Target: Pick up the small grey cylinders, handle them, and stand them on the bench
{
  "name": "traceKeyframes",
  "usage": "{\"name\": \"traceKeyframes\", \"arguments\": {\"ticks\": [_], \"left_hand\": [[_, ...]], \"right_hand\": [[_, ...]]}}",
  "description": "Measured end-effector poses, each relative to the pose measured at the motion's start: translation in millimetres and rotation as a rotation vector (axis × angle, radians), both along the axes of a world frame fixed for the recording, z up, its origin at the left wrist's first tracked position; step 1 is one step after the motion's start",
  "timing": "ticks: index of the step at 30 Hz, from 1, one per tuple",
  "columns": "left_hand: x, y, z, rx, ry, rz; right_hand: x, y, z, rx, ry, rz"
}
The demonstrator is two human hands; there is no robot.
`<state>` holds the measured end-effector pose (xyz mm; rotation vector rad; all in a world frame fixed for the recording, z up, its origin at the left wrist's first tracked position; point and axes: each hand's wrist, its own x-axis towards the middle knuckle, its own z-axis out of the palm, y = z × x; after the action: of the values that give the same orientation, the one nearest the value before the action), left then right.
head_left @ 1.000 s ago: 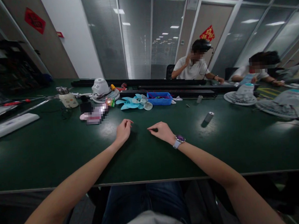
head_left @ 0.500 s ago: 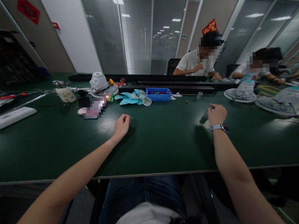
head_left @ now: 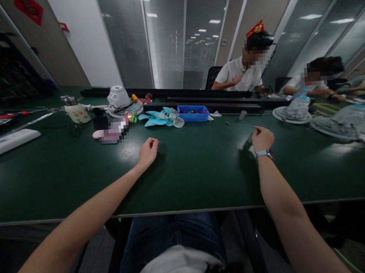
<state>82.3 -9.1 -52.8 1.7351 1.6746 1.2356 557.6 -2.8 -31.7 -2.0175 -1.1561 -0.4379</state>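
Note:
Over the left-middle of the dark green table (head_left: pixel 197 172), my left hand (head_left: pixel 148 151) is closed in a pinch. A tiny reddish spot shows at its fingertips, too small to name. My right hand (head_left: pixel 263 138), with a watch (head_left: pixel 265 153) on its wrist, is held above the right side of the table. Its fingers are curled together, and whatever may be in them is hidden. A dark patch lies on the shiny surface beside it. Beyond my hands lie light blue fan blades (head_left: pixel 159 118) and a blue tray (head_left: pixel 193 113) of small parts.
White fan bases with grilles stand at the back left (head_left: pixel 118 101) and right (head_left: pixel 292 112). A cup (head_left: pixel 76 112), a pink object (head_left: pixel 111 133) and a power strip (head_left: pixel 11 143) lie on the left. Black bars (head_left: pixel 174 98) run along the back. Co-workers (head_left: pixel 242 73) sit across the table.
The view has shifted slightly. Both hands keep nearly the same pose, the right a touch further left in the picture. The co-worker opposite has moved a little.

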Motion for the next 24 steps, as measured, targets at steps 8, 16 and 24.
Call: {"name": "traceKeyframes", "arguments": {"ticks": [8,16,24], "left_hand": [[0,1,-1.6,0.016,-0.007,-0.004],[0,4,-4.2,0.007,0.006,-0.006],[1,2,-2.2,0.024,-0.004,-0.024]], "right_hand": [[-3,-1,-1.8,0.044,0.012,0.005],[-2,1,-2.3,0.05,0.03,-0.032],[7,1,-9.7,0.072,0.089,-0.067]]}}
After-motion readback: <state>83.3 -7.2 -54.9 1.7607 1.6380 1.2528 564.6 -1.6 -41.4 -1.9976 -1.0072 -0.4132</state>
